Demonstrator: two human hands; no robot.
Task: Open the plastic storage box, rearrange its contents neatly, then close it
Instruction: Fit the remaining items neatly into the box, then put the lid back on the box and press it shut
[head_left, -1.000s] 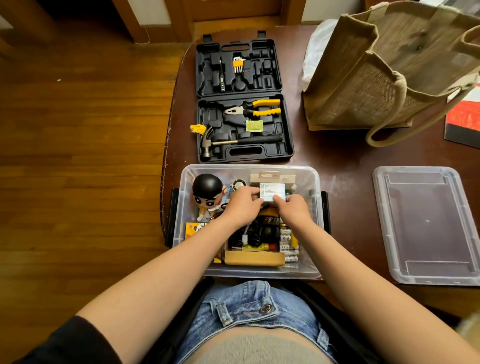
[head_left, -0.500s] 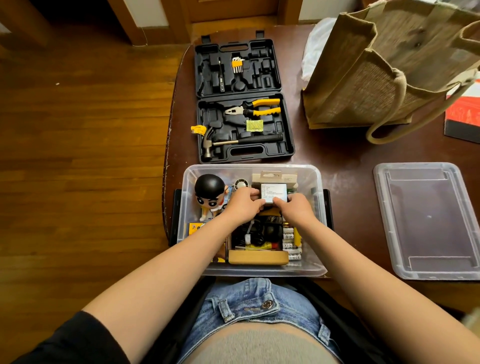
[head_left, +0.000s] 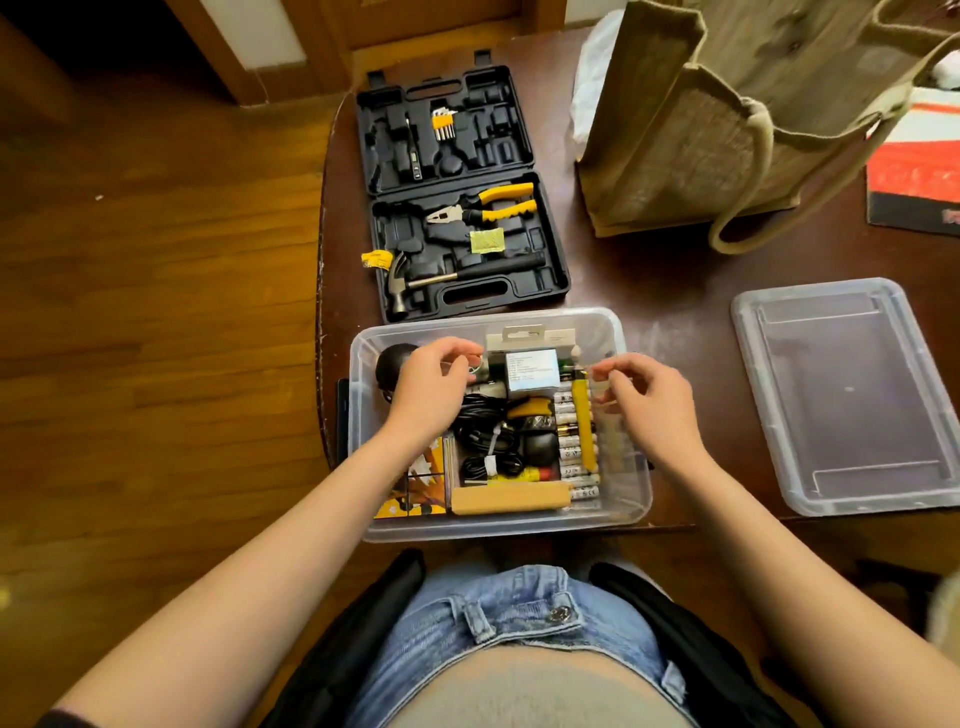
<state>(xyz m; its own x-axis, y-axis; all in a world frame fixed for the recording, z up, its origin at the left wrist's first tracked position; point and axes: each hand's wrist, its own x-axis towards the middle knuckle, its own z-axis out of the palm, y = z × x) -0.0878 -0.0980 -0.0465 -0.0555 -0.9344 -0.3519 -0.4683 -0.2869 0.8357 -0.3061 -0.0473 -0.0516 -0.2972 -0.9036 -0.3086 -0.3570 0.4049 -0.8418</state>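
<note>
Plastic storage box (head_left: 363, 426) is sitting uncovered at the tabletop (head_left: 675, 291) near edge, its near wall overhanging. One lid (head_left: 852, 395) is lying well apart to the right. Left hand (head_left: 431, 384) and right hand (head_left: 649, 400) are hovering above the contents, fingers loosely curled, gripping nothing discernible. One white carton (head_left: 532, 370) is standing between them. One tool case (head_left: 457, 197) is lying open just beyond.

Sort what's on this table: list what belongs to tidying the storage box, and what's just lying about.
Job in hand:
clear plastic storage box
its lid, off to the right
white labelled packet
batteries
black cables
left hand
right hand

Lying about:
open black tool case
pliers
hammer
jute bag
red booklet
</note>
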